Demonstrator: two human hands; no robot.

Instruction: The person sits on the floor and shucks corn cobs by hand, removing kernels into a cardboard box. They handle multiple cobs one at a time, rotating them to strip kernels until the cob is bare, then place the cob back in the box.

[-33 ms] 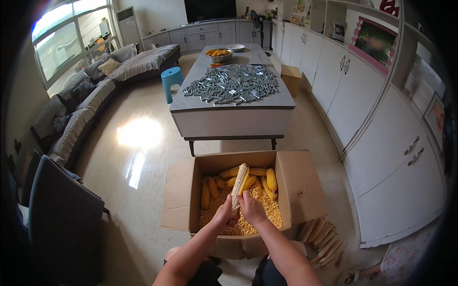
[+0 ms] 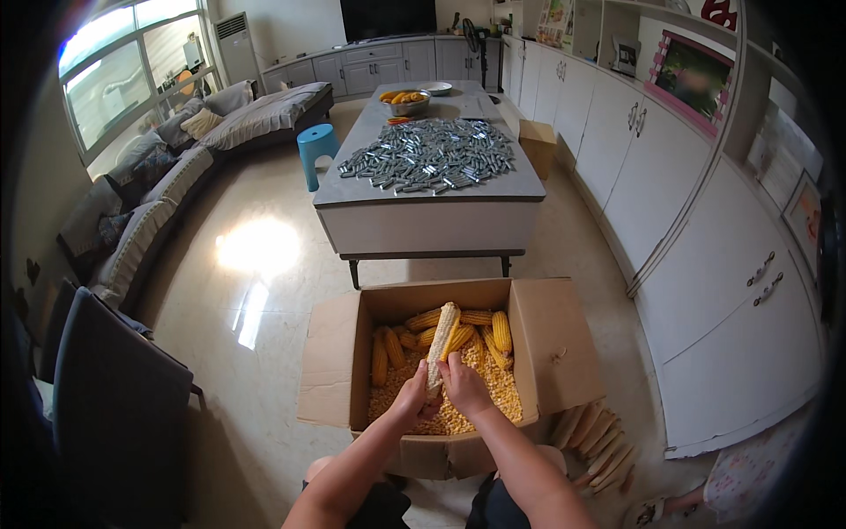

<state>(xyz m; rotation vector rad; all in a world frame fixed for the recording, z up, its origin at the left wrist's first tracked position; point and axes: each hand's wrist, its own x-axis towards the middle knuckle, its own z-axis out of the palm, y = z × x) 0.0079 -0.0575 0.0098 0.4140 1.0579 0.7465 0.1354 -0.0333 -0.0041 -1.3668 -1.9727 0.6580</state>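
Note:
A corn cob [image 2: 443, 339] stands tilted upright over the cardboard box [image 2: 337, 357]. Most of its facing side is pale and stripped, while yellow kernels remain along its right edge. My left hand [image 2: 412, 397] is wrapped round the cob's lower end. My right hand [image 2: 464, 385] is closed against its right side, fingers and thumb pressed to the kernel rows. Under my hands, loose yellow kernels [image 2: 498, 392] cover the bottom of the box. Several whole yellow corn cobs [image 2: 501, 332] lie on them along the back and left walls.
Several stripped cobs [image 2: 599, 441] lie on the floor right of the box. Beyond the box is a grey table [image 2: 352, 196] bearing many small metallic cylinders [image 2: 432, 154] and a bowl of corn [image 2: 405, 106]. A dark chair [image 2: 119, 397] stands left; white cabinets [image 2: 705, 353] line the right. Someone's foot [image 2: 648, 511] shows lower right.

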